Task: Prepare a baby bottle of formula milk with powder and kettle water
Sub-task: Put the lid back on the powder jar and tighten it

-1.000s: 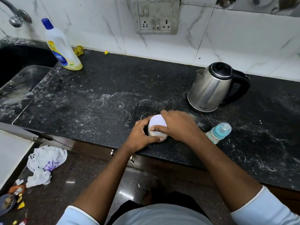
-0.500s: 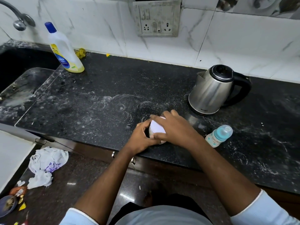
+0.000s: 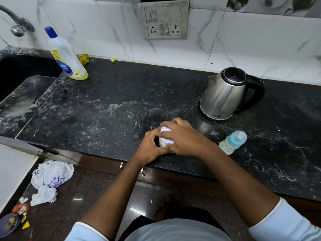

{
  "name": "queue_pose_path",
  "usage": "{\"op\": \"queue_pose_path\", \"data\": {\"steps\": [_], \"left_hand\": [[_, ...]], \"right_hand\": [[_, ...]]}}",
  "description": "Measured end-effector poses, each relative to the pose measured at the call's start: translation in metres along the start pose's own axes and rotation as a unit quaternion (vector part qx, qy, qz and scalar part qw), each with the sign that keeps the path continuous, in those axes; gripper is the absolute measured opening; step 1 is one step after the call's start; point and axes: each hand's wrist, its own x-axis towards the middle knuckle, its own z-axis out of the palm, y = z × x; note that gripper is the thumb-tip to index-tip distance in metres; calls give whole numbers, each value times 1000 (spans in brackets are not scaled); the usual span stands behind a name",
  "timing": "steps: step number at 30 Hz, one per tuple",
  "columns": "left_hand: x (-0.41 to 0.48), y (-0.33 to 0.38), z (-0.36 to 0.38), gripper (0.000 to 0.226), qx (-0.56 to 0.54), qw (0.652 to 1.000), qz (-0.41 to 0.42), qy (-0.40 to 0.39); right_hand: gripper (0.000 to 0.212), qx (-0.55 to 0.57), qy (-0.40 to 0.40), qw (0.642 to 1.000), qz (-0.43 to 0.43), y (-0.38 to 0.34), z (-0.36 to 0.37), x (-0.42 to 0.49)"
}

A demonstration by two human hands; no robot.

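- The powder tub [image 3: 162, 144] sits close to the front edge of the counter [image 3: 104, 129], so you have little room to pull it toward yourself. Keep it planted while you work.
- Your left hand [image 3: 151, 148] has its fingers curled round the tub's side, bracing it. Your right hand [image 3: 184, 141] is cupped over the white lid [image 3: 165, 134] with fingers wrapped at its rim.
- By that grip, you look to be opening the tub, which puts you early in the task. I cannot tell whether the lid twists or prises off.
- The next move needs a steady left hand and a straight lift of the lid, or loose powder may spill over the edge.
- The baby bottle [image 3: 232, 142] is just beside your right wrist, apart from it, with its blue cap on. It seems to stand upright, so mind your forearm when you swing the lid away. It must be uncapped before any powder goes in.
- Open counter lies left of the tub, the safest spot to set the lid down.
- The kettle [image 3: 224, 96] stands further back on the right, lid closed and handle facing right, with a clear reach for your right hand.
- Far left, the detergent bottle [image 3: 67, 56] and sink [image 3: 20, 72] are well apart from your work.
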Motion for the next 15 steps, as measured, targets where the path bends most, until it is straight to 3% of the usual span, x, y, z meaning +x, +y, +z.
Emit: {"op": "queue_pose_path", "data": {"steps": [2,9,15], "left_hand": [[-1,-2,1,67,-1,1000,-4,1],[-1,0,1,78,13,1000,-6,4],[-4,10,0,78,19,999,-15,-21]], "right_hand": [[58,25,-23,999,-3,-1,-3,-2],[73,17,-53,989,140,-12,-9,-2],[76,50,-58,985,152,-15,-11,-6]]}}
